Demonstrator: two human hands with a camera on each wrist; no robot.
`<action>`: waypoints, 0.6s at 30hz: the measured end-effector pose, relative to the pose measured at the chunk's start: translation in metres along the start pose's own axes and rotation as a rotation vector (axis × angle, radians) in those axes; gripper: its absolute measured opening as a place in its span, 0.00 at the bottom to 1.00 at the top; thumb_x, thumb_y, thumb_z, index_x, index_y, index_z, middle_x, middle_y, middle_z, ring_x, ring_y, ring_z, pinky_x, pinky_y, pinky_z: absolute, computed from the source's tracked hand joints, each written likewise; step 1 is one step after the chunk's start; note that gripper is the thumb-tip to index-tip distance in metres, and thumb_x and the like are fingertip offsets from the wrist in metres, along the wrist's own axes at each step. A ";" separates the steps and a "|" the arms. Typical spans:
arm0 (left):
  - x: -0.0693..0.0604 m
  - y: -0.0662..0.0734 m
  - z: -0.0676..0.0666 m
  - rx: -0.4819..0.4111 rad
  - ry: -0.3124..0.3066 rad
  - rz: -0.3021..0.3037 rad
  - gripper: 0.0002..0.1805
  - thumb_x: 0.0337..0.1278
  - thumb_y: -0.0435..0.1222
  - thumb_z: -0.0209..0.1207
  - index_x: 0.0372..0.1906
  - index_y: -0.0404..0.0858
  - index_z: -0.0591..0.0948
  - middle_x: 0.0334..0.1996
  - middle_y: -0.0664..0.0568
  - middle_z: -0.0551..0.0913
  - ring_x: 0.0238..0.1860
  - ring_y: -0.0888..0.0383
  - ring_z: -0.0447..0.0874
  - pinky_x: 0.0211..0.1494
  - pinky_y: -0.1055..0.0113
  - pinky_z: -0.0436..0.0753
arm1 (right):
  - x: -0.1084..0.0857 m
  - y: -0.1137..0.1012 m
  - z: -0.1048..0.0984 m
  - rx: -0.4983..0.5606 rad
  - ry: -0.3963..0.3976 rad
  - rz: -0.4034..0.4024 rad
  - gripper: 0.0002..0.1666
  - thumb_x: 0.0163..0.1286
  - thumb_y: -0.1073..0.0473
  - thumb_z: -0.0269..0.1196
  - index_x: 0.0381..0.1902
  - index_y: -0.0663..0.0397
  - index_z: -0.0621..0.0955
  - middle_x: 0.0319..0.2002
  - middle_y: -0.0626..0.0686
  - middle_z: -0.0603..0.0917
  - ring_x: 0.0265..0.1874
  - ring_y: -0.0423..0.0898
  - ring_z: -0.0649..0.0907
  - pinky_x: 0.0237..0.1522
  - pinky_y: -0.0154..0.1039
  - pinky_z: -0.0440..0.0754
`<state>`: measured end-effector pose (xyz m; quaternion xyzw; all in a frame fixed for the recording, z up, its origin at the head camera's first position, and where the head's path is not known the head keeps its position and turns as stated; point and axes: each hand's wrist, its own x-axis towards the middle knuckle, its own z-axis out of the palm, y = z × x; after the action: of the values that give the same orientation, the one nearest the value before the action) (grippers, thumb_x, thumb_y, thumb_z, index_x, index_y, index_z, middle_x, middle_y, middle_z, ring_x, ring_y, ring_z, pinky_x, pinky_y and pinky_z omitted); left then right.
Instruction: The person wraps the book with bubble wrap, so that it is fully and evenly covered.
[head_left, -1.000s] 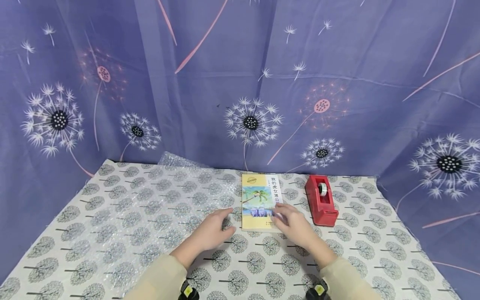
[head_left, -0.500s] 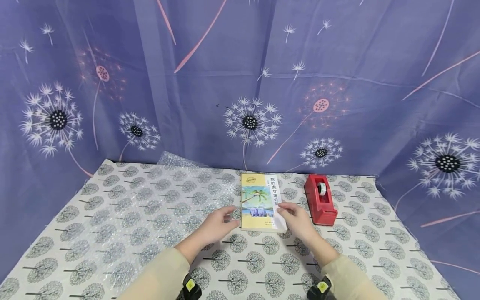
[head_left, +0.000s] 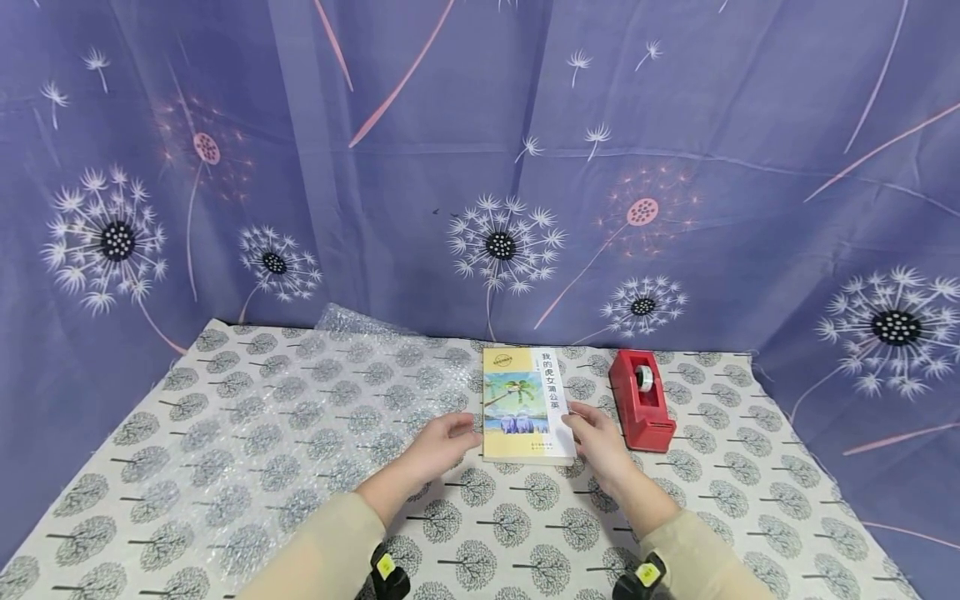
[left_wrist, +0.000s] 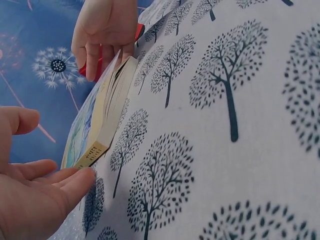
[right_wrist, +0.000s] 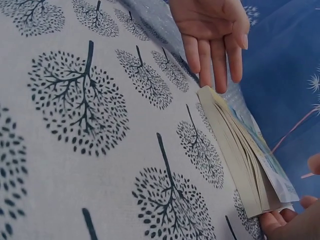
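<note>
A paperback book (head_left: 517, 408) with a yellow, blue and white cover lies face up on the tree-print cloth. Along its spine side is my left hand (head_left: 438, 446), fingers relaxed and thumb held apart from the cover. In the left wrist view, fingertips of the left hand (left_wrist: 37, 195) meet or nearly meet the spine. At the opposite, page side is my right hand (head_left: 598, 437), loosely bent. The right wrist view has fingers of the right hand (right_wrist: 300, 225) at the book's lower corner, its thumb off the cover. The pages (right_wrist: 240, 155) fan slightly there.
A red tape dispenser (head_left: 643, 400) with a roll of tape stands just right of the right hand. Clear bubble wrap (head_left: 300, 433) covers the cloth's left part, its far end against the purple dandelion curtain (head_left: 405, 208). The tree-print cloth (head_left: 510, 533) spans the table.
My right hand has drawn back rightward from over the cover to the book's right edge. My left hand has come slightly closer to the left edge. The book stays in place.
</note>
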<state>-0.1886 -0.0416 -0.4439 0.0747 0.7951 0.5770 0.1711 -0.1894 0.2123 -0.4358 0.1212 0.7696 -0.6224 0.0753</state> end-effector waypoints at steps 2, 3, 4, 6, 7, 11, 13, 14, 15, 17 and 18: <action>0.000 0.000 0.001 -0.052 -0.020 -0.009 0.33 0.62 0.43 0.55 0.67 0.30 0.64 0.64 0.36 0.70 0.62 0.40 0.71 0.63 0.50 0.75 | -0.001 -0.001 -0.001 0.010 -0.003 0.019 0.33 0.72 0.56 0.51 0.70 0.62 0.58 0.63 0.65 0.68 0.60 0.57 0.73 0.49 0.36 0.79; 0.001 0.000 0.002 -0.083 -0.030 -0.015 0.33 0.62 0.42 0.55 0.67 0.29 0.63 0.64 0.35 0.69 0.62 0.40 0.72 0.62 0.50 0.76 | -0.001 -0.001 -0.001 0.016 -0.006 0.027 0.33 0.72 0.56 0.51 0.70 0.62 0.58 0.63 0.66 0.68 0.60 0.57 0.73 0.49 0.36 0.79; 0.002 0.000 0.003 -0.116 -0.037 -0.025 0.33 0.62 0.42 0.54 0.67 0.29 0.63 0.64 0.35 0.69 0.61 0.40 0.72 0.62 0.52 0.76 | -0.002 -0.002 -0.001 0.020 -0.006 0.037 0.33 0.72 0.56 0.51 0.70 0.62 0.58 0.62 0.66 0.68 0.59 0.57 0.73 0.49 0.36 0.79; 0.003 0.000 0.004 -0.174 -0.048 -0.040 0.33 0.62 0.41 0.54 0.67 0.28 0.62 0.63 0.34 0.69 0.60 0.40 0.73 0.62 0.53 0.76 | -0.002 -0.003 -0.002 0.022 -0.008 0.053 0.33 0.72 0.57 0.50 0.70 0.63 0.58 0.61 0.65 0.69 0.57 0.55 0.75 0.48 0.36 0.79; 0.003 0.001 0.005 -0.196 -0.047 -0.046 0.33 0.62 0.40 0.54 0.67 0.27 0.62 0.63 0.34 0.69 0.60 0.40 0.74 0.62 0.54 0.77 | -0.001 -0.003 -0.002 0.027 -0.011 0.061 0.32 0.72 0.57 0.50 0.70 0.63 0.58 0.61 0.65 0.69 0.55 0.53 0.76 0.47 0.35 0.79; 0.004 0.004 0.007 -0.274 -0.034 -0.077 0.32 0.62 0.39 0.54 0.66 0.25 0.62 0.59 0.34 0.73 0.58 0.42 0.75 0.62 0.56 0.77 | 0.002 -0.004 -0.004 0.082 -0.024 0.091 0.31 0.73 0.57 0.49 0.69 0.65 0.60 0.55 0.62 0.74 0.45 0.45 0.78 0.44 0.34 0.80; 0.004 0.006 0.008 -0.295 -0.030 -0.092 0.32 0.62 0.39 0.54 0.66 0.25 0.63 0.58 0.35 0.74 0.58 0.42 0.76 0.62 0.56 0.77 | 0.004 -0.004 -0.005 0.126 -0.042 0.105 0.31 0.73 0.58 0.49 0.69 0.67 0.59 0.52 0.59 0.75 0.42 0.42 0.78 0.44 0.33 0.80; 0.004 0.006 0.008 -0.305 -0.031 -0.096 0.32 0.62 0.39 0.54 0.66 0.25 0.63 0.57 0.35 0.74 0.58 0.42 0.76 0.62 0.56 0.77 | 0.005 -0.004 -0.006 0.151 -0.045 0.109 0.32 0.73 0.58 0.49 0.69 0.67 0.58 0.51 0.58 0.76 0.41 0.41 0.79 0.44 0.33 0.81; 0.004 0.006 0.008 -0.314 -0.034 -0.100 0.32 0.62 0.39 0.54 0.66 0.25 0.63 0.57 0.35 0.75 0.58 0.42 0.76 0.63 0.55 0.76 | 0.006 -0.004 -0.007 0.173 -0.054 0.113 0.32 0.73 0.59 0.49 0.69 0.68 0.58 0.50 0.57 0.76 0.40 0.41 0.79 0.44 0.33 0.81; 0.004 0.006 0.008 -0.330 -0.040 -0.109 0.32 0.63 0.39 0.54 0.66 0.26 0.63 0.57 0.36 0.75 0.58 0.43 0.75 0.63 0.55 0.76 | 0.008 -0.003 -0.008 0.200 -0.068 0.119 0.33 0.73 0.59 0.49 0.70 0.69 0.57 0.48 0.56 0.78 0.39 0.39 0.80 0.44 0.33 0.81; 0.005 0.006 0.008 -0.335 -0.042 -0.110 0.31 0.63 0.39 0.53 0.66 0.26 0.63 0.57 0.36 0.75 0.58 0.43 0.75 0.63 0.55 0.76 | 0.009 -0.003 -0.009 0.208 -0.070 0.119 0.32 0.73 0.60 0.50 0.69 0.70 0.57 0.48 0.55 0.79 0.39 0.39 0.81 0.44 0.33 0.82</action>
<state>-0.1904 -0.0310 -0.4410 0.0135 0.6869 0.6896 0.2291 -0.1988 0.2212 -0.4338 0.1521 0.6893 -0.6970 0.1259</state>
